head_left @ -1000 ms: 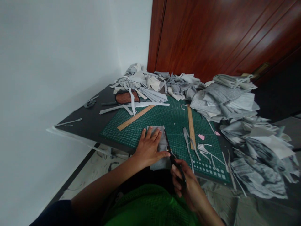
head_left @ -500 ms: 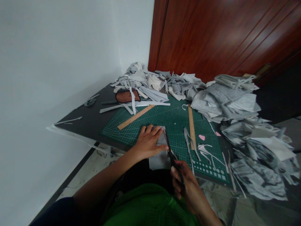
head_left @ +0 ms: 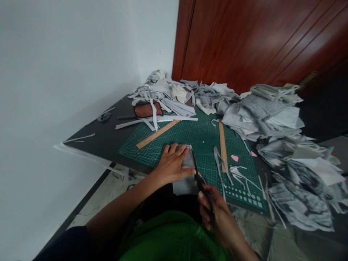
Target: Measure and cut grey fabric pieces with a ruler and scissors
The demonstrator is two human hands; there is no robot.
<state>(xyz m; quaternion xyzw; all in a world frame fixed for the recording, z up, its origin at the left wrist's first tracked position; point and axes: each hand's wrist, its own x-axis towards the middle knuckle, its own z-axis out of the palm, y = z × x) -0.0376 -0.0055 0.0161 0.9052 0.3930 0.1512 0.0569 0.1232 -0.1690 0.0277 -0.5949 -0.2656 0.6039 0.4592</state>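
A grey piece of fabric [head_left: 185, 185] lies at the near edge of the green cutting mat [head_left: 187, 132], its lower end hanging past the edge. My left hand [head_left: 172, 166] presses flat on it with the fingers spread. In my right hand [head_left: 214, 206] is a pair of black scissors [head_left: 200, 182], the fingers wrapped round the handles. The blades run along the fabric's right edge, close to my left thumb. A thin sliver of fabric shows beside the blades. How far the blades are apart is hard to make out.
Two wooden rulers [head_left: 157, 135] [head_left: 223, 145] lie on the mat, with thin grey offcuts [head_left: 217, 163] and pink scraps [head_left: 234, 158]. Heaped fabric [head_left: 261, 112] fills the right side. More scraps [head_left: 168, 90] and a brown pad [head_left: 148, 110] lie at the back, before a wooden door [head_left: 244, 40].
Both hands, the scissors and the fabric hold nearly the same place. The whole view has shifted very slightly.
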